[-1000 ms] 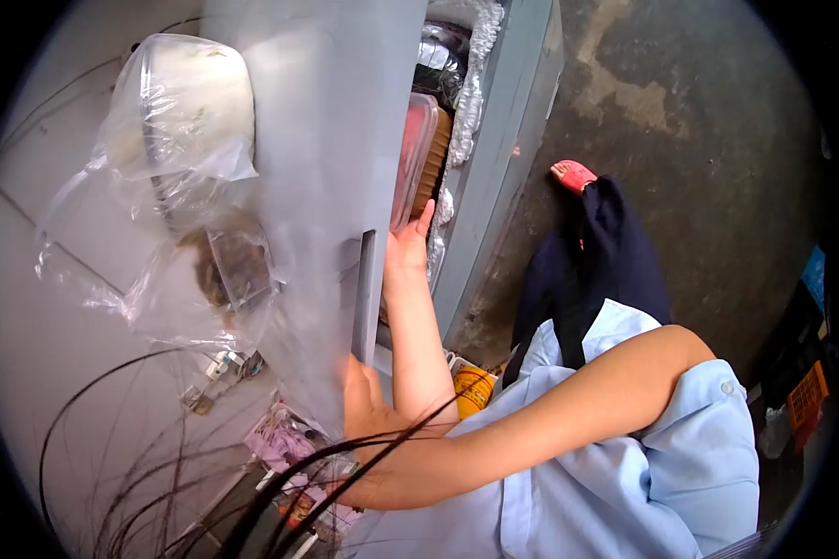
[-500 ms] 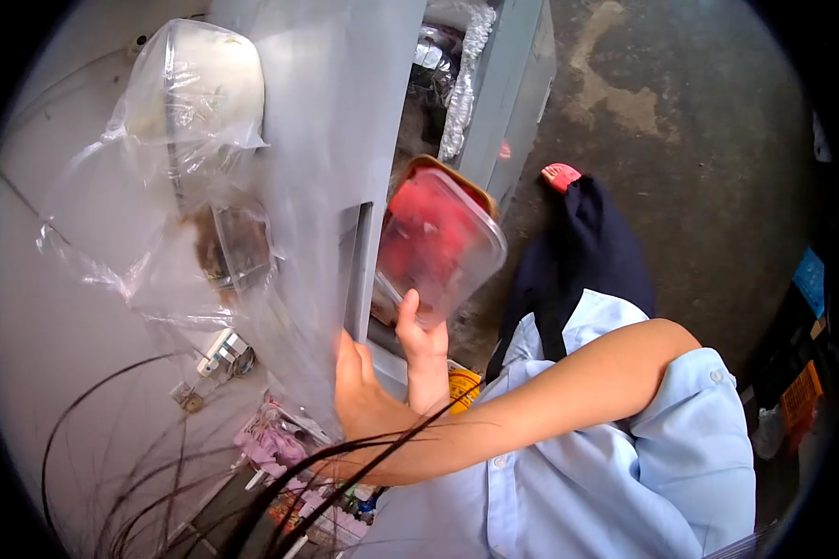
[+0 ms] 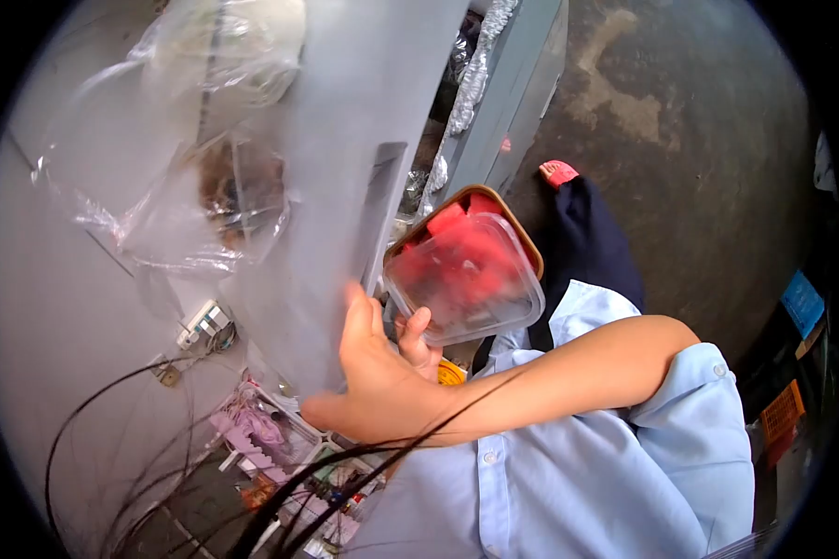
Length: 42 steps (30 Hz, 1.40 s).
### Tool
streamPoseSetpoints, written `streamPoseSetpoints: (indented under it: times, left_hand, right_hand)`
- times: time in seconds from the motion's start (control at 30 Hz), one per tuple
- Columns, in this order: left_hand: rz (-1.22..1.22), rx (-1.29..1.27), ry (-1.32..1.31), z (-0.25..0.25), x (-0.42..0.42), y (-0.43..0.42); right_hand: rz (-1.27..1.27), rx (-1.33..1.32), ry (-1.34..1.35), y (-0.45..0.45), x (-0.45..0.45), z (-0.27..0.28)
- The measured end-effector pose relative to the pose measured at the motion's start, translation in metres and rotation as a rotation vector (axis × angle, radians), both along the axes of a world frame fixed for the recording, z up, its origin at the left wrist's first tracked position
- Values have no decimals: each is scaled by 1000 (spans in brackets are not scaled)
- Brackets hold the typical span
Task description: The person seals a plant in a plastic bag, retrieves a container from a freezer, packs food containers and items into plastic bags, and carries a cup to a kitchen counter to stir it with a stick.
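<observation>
My left hand [image 3: 419, 347] grips a food container [image 3: 531, 244] with a brownish rim and red cut pieces inside that look like watermelon. Over it lies a clear plastic lid or tub [image 3: 466, 312], held askew under my thumb. My right hand [image 3: 382, 377] is beside the edge of a grey refrigerator door [image 3: 336, 158], fingers extended and thumb spread away. Its fingertips seem to touch the door, though blur hides the exact contact. Through the narrow gap beside the door, wrapped items in the refrigerator [image 3: 508, 102] partly show.
Clear plastic bags [image 3: 243, 196] with things inside hang at the left. A power socket [image 3: 205, 324] is on the pale wall below. A rack with small items [image 3: 257, 424] stands near the bottom. Dark floor [image 3: 699, 186] extends to the right, with an orange basket [image 3: 783, 410] at its edge.
The door has swung further towards the refrigerator body, narrowing the gap. The container has moved right and out from the opening, in my left hand. My right thumb now spreads away from the fingers.
</observation>
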<state>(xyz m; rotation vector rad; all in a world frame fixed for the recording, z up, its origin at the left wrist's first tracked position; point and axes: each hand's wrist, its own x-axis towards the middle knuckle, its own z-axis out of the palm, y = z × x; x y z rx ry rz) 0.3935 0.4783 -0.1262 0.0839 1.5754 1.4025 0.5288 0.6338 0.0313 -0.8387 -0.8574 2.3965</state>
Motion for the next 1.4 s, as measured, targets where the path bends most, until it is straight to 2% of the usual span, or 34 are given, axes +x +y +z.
streamPoseSetpoints:
  times: [0.03, 0.1, 0.13, 0.17, 0.27, 0.37, 0.47, 0.5, 0.57, 0.63, 0.7, 0.77, 0.87, 0.93, 1.0, 1.03, 1.13, 1.2, 1.23, 1.3, 1.33, 1.37, 1.4]
  left_hand:
    - [5, -2, -9, 2, 5, -3]
    - [-1, -8, -36, 2, 18, -8]
    - [-18, -15, -51, 1, 25, -9]
    - [-31, -23, -73, 1, 31, -11]
    - [-82, -32, -138, -6, 51, -11]
    - [-160, -27, -202, -14, 67, -12]
    - [-319, 38, -254, -24, 68, -17]
    - [-305, 49, -267, -24, 67, -21]
    - [-449, -36, -311, -27, 63, -22]
    - [-426, -18, -270, -26, 65, -21]
    - [-459, -41, -270, -24, 62, -22]
    - [-427, -40, -242, -29, 60, -28]
    - [-491, -10, -169, -24, 51, -36]
    - [-433, 30, -186, -6, 46, -37]
    - [-376, 76, -201, 4, 41, -41]
    - [-331, 88, -164, 8, 40, -46]
    - [-185, 157, -130, 32, 27, -48]
    - [-30, 242, -119, 48, 23, -47]
    - [-2, 250, -106, 51, 17, -47]
    - [22, 186, -73, 59, 1, -50]
    - [33, 159, -31, 65, -9, -45]
    - [38, 124, 64, 51, -19, -48]
    - [84, 142, 93, 57, -25, -41]
  right_hand:
    - [-4, 46, -72, 0, 0, -1]
    - [83, -93, -116, 6, 7, -10]
    - [-43, -108, -88, -5, 0, -25]
    - [-35, -105, -101, -10, -5, -36]
    - [-253, -355, -102, -9, -11, -63]
    - [-279, -471, -142, -6, -10, -94]
    - [-299, -502, -303, 2, -10, -112]
    - [-301, -545, -382, 3, -10, -113]
    - [-302, -513, -401, -2, -14, -132]
    - [-367, -526, -431, 0, -16, -133]
    - [-307, -561, -449, 1, -13, -150]
    - [-94, -421, -353, 7, 8, -159]
    - [98, -134, -458, 22, 37, -105]
    - [73, 52, -520, 23, 64, -87]
    - [-90, 586, -647, 19, 86, -76]
    - [-141, 717, -710, 19, 94, -68]
    - [-26, 696, -743, 10, 97, -59]
    - [297, 276, -586, 4, 84, -47]
    - [323, 292, -575, 3, 76, -48]
    - [284, 171, -374, 0, 55, -60]
    - [265, 273, -381, 1, 46, -81]
    - [284, 279, -405, 5, 31, -86]
    - [314, 413, -457, 10, 17, -96]
